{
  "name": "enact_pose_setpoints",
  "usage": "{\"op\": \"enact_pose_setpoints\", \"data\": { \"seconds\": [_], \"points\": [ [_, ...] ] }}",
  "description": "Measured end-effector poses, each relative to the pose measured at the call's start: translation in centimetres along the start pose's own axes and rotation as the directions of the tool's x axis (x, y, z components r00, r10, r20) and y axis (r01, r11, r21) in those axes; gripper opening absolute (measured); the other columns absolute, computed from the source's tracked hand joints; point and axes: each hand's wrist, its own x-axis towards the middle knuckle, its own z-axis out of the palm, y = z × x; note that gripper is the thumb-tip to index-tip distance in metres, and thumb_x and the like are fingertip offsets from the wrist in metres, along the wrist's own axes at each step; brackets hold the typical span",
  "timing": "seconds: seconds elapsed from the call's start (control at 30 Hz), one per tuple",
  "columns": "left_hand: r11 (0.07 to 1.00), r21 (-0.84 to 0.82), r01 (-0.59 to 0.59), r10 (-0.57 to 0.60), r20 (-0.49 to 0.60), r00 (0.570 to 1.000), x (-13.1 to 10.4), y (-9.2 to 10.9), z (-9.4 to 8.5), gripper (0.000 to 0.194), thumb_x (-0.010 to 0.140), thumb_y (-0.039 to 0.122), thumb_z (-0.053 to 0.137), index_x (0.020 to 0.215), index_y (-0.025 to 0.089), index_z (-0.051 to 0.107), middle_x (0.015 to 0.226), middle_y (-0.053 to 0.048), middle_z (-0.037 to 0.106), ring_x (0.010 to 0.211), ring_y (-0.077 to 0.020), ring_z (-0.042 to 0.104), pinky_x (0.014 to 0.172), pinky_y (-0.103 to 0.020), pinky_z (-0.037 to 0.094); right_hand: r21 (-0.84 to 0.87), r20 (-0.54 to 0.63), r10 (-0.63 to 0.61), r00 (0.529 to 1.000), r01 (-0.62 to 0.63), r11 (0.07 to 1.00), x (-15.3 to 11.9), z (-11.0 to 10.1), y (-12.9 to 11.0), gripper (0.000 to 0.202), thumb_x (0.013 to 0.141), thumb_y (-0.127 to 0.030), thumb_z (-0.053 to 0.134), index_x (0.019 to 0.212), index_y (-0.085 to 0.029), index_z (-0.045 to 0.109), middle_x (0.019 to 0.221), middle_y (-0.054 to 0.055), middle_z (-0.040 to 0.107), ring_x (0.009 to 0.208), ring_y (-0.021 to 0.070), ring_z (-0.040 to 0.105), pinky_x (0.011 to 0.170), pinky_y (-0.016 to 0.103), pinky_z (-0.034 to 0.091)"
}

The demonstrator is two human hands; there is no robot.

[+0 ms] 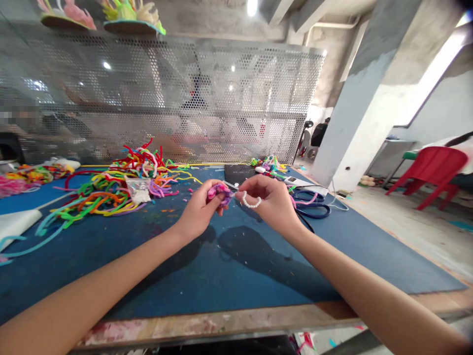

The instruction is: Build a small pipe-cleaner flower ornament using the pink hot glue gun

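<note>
Over the blue table mat, my left hand (202, 209) is closed on a small fuzzy pink-and-purple pipe-cleaner piece (218, 191). My right hand (271, 202) pinches close to it, and a curved string of white beads (252, 203) hangs at its fingers. Between the two hands a thin shiny strip shows near the right fingertips; whether it is held or lies behind cannot be made out. The fingers hide part of the fuzzy piece.
A tangled heap of coloured pipe cleaners (92, 197) lies left, with a clear bag of white bits (139, 190) on it. Behind my hands are a black box (240, 172) and dark blue cable (314, 211). A perforated metal screen (166, 98) borders the table's back.
</note>
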Motion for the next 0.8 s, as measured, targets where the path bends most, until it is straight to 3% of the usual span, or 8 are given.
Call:
{"op": "enact_pose_setpoints", "data": {
  "seconds": [0.2, 0.37, 0.6, 0.8],
  "points": [
    [0.979, 0.195, -0.065, 0.062, 0.022, 0.998, -0.19, -0.16, -0.18, 0.014, 0.086, 0.031, 0.056, 0.092, 0.019, 0.055, 0.066, 0.0, 0.057, 0.054, -0.0117, 0.05, 0.054, -0.024, 0.04, 0.089, 0.024, 0.034, 0.999, -0.036, 0.995, 0.06, 0.09, -0.06, 0.007, 0.065, -0.019, 0.067, 0.071, -0.016, 0.063, 0.063, 0.0, 0.063, 0.056, 0.0091, 0.055, 0.051, 0.02, 0.043],
    [0.977, 0.204, -0.059, 0.054, 0.031, 0.998, -0.35, -0.12, -0.11, 0.012, 0.086, 0.03, 0.055, 0.091, 0.019, 0.055, 0.066, 0.001, 0.057, 0.051, -0.011, 0.048, 0.054, -0.024, 0.038, 0.079, 0.034, 0.037, 0.999, -0.04, 0.996, -0.08, 0.08, -0.11, 0.006, 0.065, -0.018, 0.065, 0.071, -0.016, 0.064, 0.062, -0.001, 0.063, 0.055, 0.0093, 0.055, 0.05, 0.02, 0.042],
    [0.974, 0.222, -0.056, 0.043, 0.062, 0.997, -0.47, 0.01, 0.28, 0.007, 0.089, 0.025, 0.048, 0.092, 0.019, 0.052, 0.061, 0.003, 0.052, 0.054, -0.0121, 0.047, 0.058, -0.025, 0.038, -0.114, 0.005, -0.043, 0.999, 0.043, 0.993, -0.5, 0.07, -0.43, 0.008, 0.067, -0.014, 0.061, 0.074, -0.016, 0.066, 0.061, -0.002, 0.064, 0.056, 0.0087, 0.055, 0.053, 0.019, 0.04],
    [0.969, 0.243, -0.05, 0.027, 0.098, 0.995, -0.59, -0.03, 0.27, 0.013, 0.091, 0.03, 0.044, 0.096, 0.018, 0.047, 0.064, 0.003, 0.049, 0.058, -0.0125, 0.047, 0.062, -0.027, 0.038, -0.332, -0.006, -0.244, 0.97, 0.228, 0.915, -0.74, 0.17, -0.17, 0.008, 0.068, -0.012, 0.062, 0.073, -0.017, 0.066, 0.062, -0.003, 0.064, 0.054, 0.0078, 0.052, 0.054, 0.019, 0.039]
  ]
}}
